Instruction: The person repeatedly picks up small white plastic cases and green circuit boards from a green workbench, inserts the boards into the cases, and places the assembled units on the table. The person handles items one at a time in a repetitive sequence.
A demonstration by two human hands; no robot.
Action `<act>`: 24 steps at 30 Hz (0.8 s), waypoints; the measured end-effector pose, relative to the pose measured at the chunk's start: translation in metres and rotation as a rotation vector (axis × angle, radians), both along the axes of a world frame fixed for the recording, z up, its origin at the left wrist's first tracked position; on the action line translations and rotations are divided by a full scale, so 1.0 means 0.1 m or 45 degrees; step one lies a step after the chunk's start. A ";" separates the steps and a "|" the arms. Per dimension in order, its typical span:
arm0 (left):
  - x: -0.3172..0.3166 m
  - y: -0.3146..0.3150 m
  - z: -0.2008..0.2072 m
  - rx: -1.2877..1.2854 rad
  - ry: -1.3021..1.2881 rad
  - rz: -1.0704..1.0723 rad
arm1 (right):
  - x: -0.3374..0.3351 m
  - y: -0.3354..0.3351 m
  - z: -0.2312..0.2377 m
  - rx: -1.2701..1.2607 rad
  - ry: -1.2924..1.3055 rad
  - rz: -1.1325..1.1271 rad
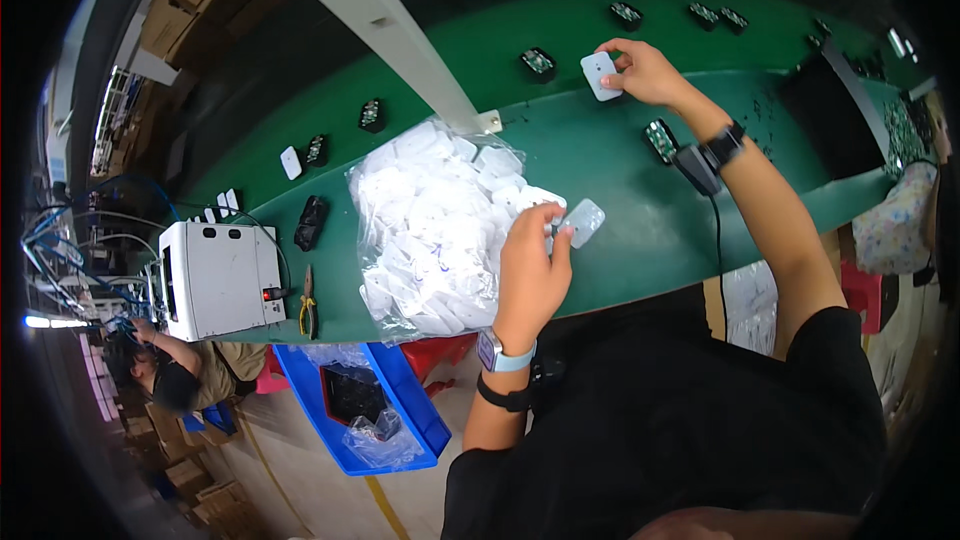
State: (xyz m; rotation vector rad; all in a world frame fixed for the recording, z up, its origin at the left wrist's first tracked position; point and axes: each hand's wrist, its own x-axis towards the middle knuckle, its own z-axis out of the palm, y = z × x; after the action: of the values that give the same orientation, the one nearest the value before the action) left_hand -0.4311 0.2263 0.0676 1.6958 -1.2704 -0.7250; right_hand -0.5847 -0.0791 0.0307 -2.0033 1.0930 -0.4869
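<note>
My right hand [645,72] reaches over the far side of the bench and pinches a white rounded-square plastic cover [598,77] with small dark marks. My left hand [532,275] is at the right edge of a clear bag [430,230] heaped with white covers. Between its thumb and fingers is a translucent, pale rounded plastic piece [585,224]. A black housing with a green circuit board [661,140] lies on the bench below my right hand. Another such housing [537,64] stands left of the white cover, on the green strip.
More board housings [372,115] line the green strip. A metal post [385,30] rises behind the bag. At left are a white machine [222,280], pliers [308,305] and a black object [311,223]. A blue bin [335,440] is below; a person [190,370] sits beyond.
</note>
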 end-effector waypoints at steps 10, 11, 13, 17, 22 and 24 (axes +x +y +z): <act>0.05 0.25 -0.07 -0.204 -0.373 -0.006 | 0.29 -0.45 -0.24 -0.420 0.224 -0.011; 0.01 0.23 -0.08 -0.212 -0.367 -0.032 | 0.26 -0.46 -0.25 -0.448 0.237 0.024; 0.02 0.20 -0.05 -0.202 -0.398 -0.041 | 0.26 -0.41 -0.22 -0.533 0.184 0.040; 0.38 0.20 0.10 -0.294 -0.408 0.062 | -0.12 -0.21 0.10 -0.569 -0.031 -0.039; 2.18 0.23 -0.03 -0.399 -0.422 0.634 | -0.97 0.75 0.35 -0.078 -0.265 0.073; 2.89 0.11 -0.12 -0.072 -0.583 0.781 | -1.30 1.11 0.25 -0.065 -0.177 -0.002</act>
State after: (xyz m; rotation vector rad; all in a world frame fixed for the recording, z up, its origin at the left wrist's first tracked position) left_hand -0.1421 0.2369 0.0553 2.1229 -0.9498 0.0672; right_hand -0.7145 0.0318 0.0560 -1.9807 1.0063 -0.6506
